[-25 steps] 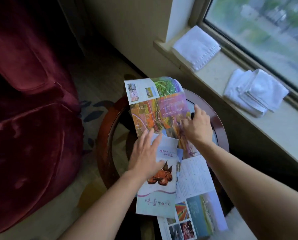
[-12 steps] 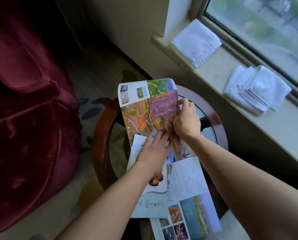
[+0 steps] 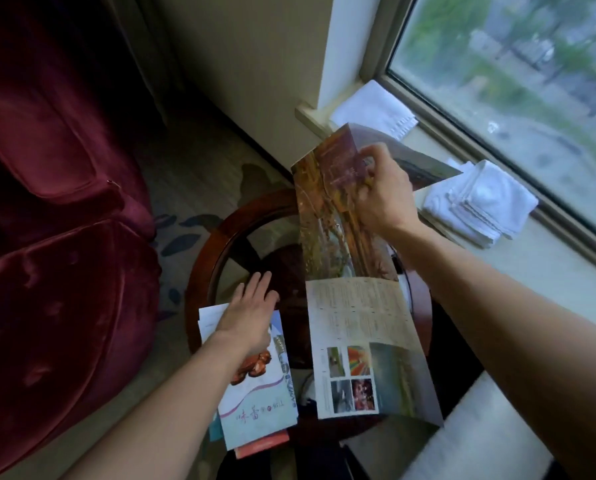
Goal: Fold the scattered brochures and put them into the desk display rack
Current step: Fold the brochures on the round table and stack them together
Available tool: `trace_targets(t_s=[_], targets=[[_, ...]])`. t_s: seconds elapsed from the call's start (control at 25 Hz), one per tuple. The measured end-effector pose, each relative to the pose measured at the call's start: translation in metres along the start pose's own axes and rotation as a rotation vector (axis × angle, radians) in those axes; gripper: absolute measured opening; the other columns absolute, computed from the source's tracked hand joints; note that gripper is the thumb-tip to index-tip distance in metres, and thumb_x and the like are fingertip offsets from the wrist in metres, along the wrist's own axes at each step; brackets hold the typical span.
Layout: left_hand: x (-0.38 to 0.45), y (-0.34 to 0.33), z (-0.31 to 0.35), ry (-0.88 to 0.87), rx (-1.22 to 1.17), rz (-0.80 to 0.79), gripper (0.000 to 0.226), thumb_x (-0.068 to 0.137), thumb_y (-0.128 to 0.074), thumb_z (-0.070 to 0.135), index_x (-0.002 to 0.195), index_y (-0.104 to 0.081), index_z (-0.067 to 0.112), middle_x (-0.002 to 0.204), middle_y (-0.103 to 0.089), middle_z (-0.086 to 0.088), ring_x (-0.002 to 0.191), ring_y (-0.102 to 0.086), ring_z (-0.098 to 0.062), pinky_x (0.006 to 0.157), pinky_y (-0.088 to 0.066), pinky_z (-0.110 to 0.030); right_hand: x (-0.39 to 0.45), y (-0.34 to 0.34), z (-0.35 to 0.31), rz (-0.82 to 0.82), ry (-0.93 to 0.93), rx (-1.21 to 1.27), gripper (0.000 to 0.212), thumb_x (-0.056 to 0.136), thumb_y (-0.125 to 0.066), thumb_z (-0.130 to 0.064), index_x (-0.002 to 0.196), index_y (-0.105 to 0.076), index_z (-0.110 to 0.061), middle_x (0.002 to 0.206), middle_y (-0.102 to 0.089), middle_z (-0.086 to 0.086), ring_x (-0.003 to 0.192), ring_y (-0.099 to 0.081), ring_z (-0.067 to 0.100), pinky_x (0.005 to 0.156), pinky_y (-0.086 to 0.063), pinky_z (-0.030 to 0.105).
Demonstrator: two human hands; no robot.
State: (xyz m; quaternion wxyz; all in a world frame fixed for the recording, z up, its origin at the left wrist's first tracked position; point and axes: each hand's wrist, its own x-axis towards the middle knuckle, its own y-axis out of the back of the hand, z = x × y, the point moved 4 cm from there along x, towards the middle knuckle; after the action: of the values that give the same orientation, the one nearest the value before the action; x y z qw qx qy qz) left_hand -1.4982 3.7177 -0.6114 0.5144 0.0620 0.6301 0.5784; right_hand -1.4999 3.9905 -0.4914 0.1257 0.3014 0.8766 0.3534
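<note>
Right hand (image 3: 381, 188) is up in the upper middle of the frame, fingers and thumb pinched on the top panel of the long unfolded brochure (image 3: 352, 282), and I'm watching that sheet hang in a long concertina from the grip down to the lower centre, where its bottom panels lie on the round wooden table (image 3: 199, 271). Left hand (image 3: 251, 315) sits lower left of centre, fingers straight and flat, pressing on the stack of folded brochures (image 3: 255, 400) that overhangs the table's near edge. Here's my worry: that stack is half off the rim, so if I lift the left palm to help with the fold, I judge it could tip to the floor. The long sheet is held at one point only, blurred and bending at its creases, so it may fold back against its own creases or swing; a swing could sweep its loose tail across the table and knock the stack. A one-handed pinch on glossy paper can also slip or crumple the panel. Its top corner reaches over the window sill (image 3: 549, 271) at right, close to the folded white towels (image 3: 480, 202), and I can't tell if it touches them; dragging it back might snag. No display rack in this view, so I don't yet know where any of this has to go.
</note>
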Motion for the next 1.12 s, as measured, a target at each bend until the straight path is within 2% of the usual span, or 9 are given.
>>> trace_targets(t_s=[0.16, 0.36, 0.48, 0.6, 0.72, 0.8, 0.88, 1.0, 1.12], targets=[[0.002, 0.082, -0.012, 0.167, -0.586, 0.254, 0.086, 0.086, -0.071, 0.034, 0.157, -0.023, 0.019, 0.166, -0.012, -0.003, 0.152, -0.012, -0.023, 0.122, -0.019, -0.042, -0.004, 0.032, -0.041, -0.161, -0.046, 0.217, 0.023, 0.082, -0.071, -0.029, 0.097, -0.057, -0.038, 0.089, -0.075, -0.010, 0.079, -0.070, 0.008, 0.068, -0.053, 0.031], [-0.029, 0.238, -0.018, 0.007, -0.595, 0.711, 0.104, 0.070, -0.076, 0.043, 0.156, -0.025, 0.016, 0.162, -0.026, -0.007, 0.150, -0.022, -0.022, 0.122, -0.019, -0.040, -0.021, 0.068, -0.087, -0.324, -0.057, 0.412, 0.035, 0.068, -0.068, -0.008, 0.098, -0.070, -0.026, 0.088, -0.079, -0.003, 0.080, -0.075, 0.018, 0.067, -0.057, 0.036], [-0.050, 0.296, -0.015, -0.037, -0.506, 0.591, 0.096, 0.064, -0.071, 0.051, 0.150, -0.038, 0.024, 0.149, -0.050, 0.000, 0.137, -0.043, -0.022, 0.118, -0.028, -0.042, -0.028, 0.085, -0.127, -0.434, -0.034, 0.406, 0.035, 0.074, -0.071, -0.001, 0.097, -0.072, -0.027, 0.092, -0.079, -0.005, 0.085, -0.075, 0.013, 0.072, -0.056, 0.028], [-0.063, 0.310, -0.015, -0.035, -0.588, 0.337, 0.060, 0.070, -0.080, 0.040, 0.126, -0.061, 0.031, 0.118, -0.068, 0.007, 0.110, -0.062, -0.016, 0.097, -0.048, -0.035, -0.033, 0.094, -0.155, -0.479, -0.003, 0.390, 0.034, 0.076, -0.071, -0.004, 0.099, -0.074, -0.030, 0.092, -0.078, -0.009, 0.085, -0.073, 0.008, 0.067, -0.056, 0.019], [-0.082, 0.316, -0.022, -0.028, -0.603, 0.466, 0.011, 0.073, -0.075, 0.032, 0.080, -0.067, 0.029, 0.080, -0.070, 0.012, 0.083, -0.068, -0.015, 0.067, -0.048, -0.026, -0.039, 0.094, -0.164, -0.488, -0.034, 0.335, 0.033, 0.068, -0.075, -0.026, 0.101, -0.074, -0.027, 0.090, -0.078, -0.003, 0.087, -0.074, 0.017, 0.075, -0.059, 0.031], [-0.093, 0.319, -0.031, 0.011, -0.603, 0.548, 0.009, 0.074, -0.070, 0.032, 0.072, -0.063, 0.026, 0.071, -0.067, 0.010, 0.073, -0.066, -0.015, 0.061, -0.047, -0.028, -0.044, 0.087, -0.155, -0.540, -0.075, 0.240, 0.033, 0.061, -0.076, -0.031, 0.093, -0.074, -0.023, 0.084, -0.076, -0.003, 0.082, -0.072, 0.018, 0.074, -0.057, 0.032], [-0.103, 0.323, -0.042, 0.060, -0.559, 0.604, 0.010, 0.074, -0.067, 0.032, 0.071, -0.059, 0.026, 0.067, -0.064, 0.007, 0.068, -0.063, -0.018, 0.060, -0.048, -0.032, -0.052, 0.077, -0.136, -0.589, -0.107, 0.083, 0.013, 0.067, -0.075, -0.022, 0.079, -0.072, -0.022, 0.077, -0.073, -0.005, 0.074, -0.069, 0.015, 0.071, -0.056, 0.032], [-0.111, 0.320, -0.046, 0.054, -0.418, 0.578, 0.011, 0.076, -0.062, 0.034, 0.072, -0.052, 0.030, 0.068, -0.062, 0.008, 0.068, -0.062, -0.020, 0.059, -0.048, -0.034, -0.061, 0.067, -0.106, -0.555, -0.201, 0.006, 0.013, 0.082, -0.072, -0.009, 0.073, -0.071, -0.018, 0.077, -0.076, 0.002, 0.072, -0.070, 0.015, 0.085, -0.060, 0.043], [-0.111, 0.307, -0.037, 0.002, -0.428, 0.531, 0.009, 0.079, -0.057, 0.035, 0.076, -0.050, 0.030, 0.065, -0.060, 0.004, 0.062, -0.060, -0.022, 0.057, -0.049, -0.038, -0.066, 0.053, -0.104, -0.538, -0.235, 0.066, 0.020, 0.083, -0.074, -0.008, 0.101, -0.069, -0.017, 0.103, -0.074, 0.006, 0.092, -0.069, 0.019, 0.096, -0.055, 0.047]])
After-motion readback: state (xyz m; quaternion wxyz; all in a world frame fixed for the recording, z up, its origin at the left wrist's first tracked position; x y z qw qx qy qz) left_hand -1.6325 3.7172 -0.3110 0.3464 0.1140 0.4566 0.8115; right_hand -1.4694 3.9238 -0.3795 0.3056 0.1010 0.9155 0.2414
